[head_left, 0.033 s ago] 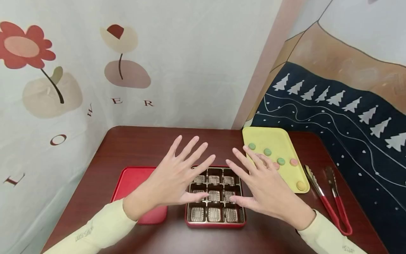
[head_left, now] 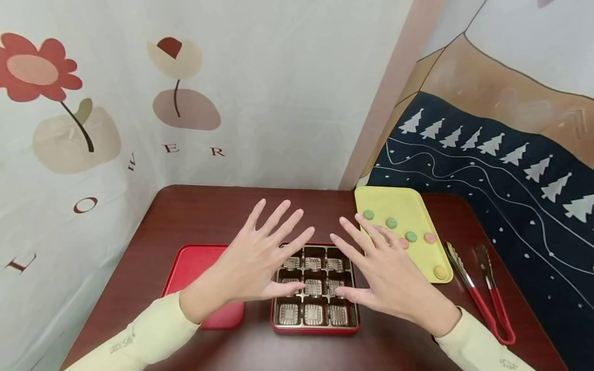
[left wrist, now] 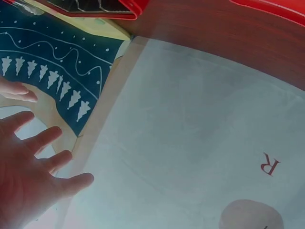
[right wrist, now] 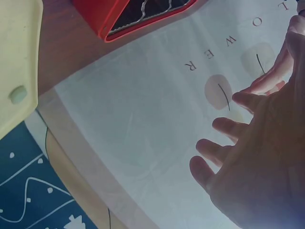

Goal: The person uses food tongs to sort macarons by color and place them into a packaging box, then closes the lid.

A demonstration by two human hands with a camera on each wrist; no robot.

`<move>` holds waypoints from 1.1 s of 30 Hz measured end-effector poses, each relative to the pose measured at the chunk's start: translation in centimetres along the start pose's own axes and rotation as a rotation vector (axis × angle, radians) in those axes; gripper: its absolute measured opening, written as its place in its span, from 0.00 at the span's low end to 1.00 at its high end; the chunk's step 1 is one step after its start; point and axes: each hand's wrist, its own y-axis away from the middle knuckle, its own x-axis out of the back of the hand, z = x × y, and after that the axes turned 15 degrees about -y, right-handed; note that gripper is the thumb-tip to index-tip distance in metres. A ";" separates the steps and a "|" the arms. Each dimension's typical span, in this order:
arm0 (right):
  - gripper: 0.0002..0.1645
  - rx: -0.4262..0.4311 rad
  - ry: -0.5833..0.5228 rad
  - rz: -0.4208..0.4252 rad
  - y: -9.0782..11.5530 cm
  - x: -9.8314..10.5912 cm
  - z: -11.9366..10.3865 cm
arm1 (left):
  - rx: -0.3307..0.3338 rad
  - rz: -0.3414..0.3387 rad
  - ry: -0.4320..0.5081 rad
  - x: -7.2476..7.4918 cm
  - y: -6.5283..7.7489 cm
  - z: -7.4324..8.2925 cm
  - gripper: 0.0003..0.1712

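Observation:
Both hands are spread in the air over the table, fingers apart and holding nothing. In the head view my left hand (head_left: 260,257) overlaps the left side of a red box (head_left: 315,331) and part of a red lid (head_left: 199,263). A brown tray insert (head_left: 313,286) with several square compartments lines the box. My right hand (head_left: 385,273) overlaps the box's right edge and the near left part of a yellow tray (head_left: 394,198). On that tray lie green macarons (head_left: 391,222), pink macarons (head_left: 429,237) and a yellow macaron (head_left: 440,271).
Tongs with red handles (head_left: 503,314) lie on the brown table (head_left: 223,211), right of the yellow tray. A white curtain (head_left: 278,103) with flower prints hangs behind the table. To the right hangs a dark blue cloth (head_left: 464,170) with white trees.

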 end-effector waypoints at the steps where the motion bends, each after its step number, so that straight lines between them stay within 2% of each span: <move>1: 0.57 0.001 0.002 -0.001 0.0 0.0 0.0 | 0.002 -0.006 -0.001 0.0 0.1 0.0 0.55; 10: 0.59 -0.018 0.000 0.008 0.4 -0.4 0.4 | 0.066 -0.058 0.035 -0.4 1.3 -0.5 0.56; 21: 0.56 -0.105 -0.039 0.031 3.1 -1.1 2.0 | 0.178 -0.083 0.137 -1.8 5.2 -0.6 0.56; 24: 0.55 -0.162 -0.057 0.040 4.2 -1.1 2.7 | 0.197 -0.153 0.147 -2.1 6.4 -0.6 0.56; 27: 0.51 -0.253 -0.123 0.079 5.9 -0.9 3.9 | 0.213 -0.267 0.165 -2.4 8.1 -0.4 0.57; 30: 0.48 -0.388 -0.177 0.147 8.5 -0.6 5.7 | 0.215 -0.392 0.224 -2.7 10.3 0.1 0.60; 33: 0.47 -0.533 -0.166 0.209 11.9 -0.5 8.2 | 0.219 -0.493 0.295 -3.0 12.5 0.7 0.62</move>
